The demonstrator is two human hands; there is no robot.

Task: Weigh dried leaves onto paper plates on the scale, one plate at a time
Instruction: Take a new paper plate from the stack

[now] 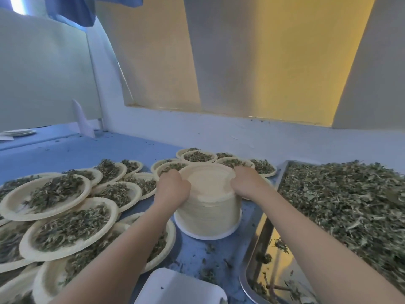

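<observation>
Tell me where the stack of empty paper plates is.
In the head view, the stack of empty plates stands mid-table between both hands, filled plates to its left and the metal tray of leaves to its right.

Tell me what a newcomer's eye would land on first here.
First, the tall stack of empty paper plates in the middle of the blue table, with the left hand and the right hand gripping its top on either side. Next, the many leaf-filled plates overlapping across the left side and behind the stack. On the right, a metal tray holds a big heap of dried leaves.
</observation>
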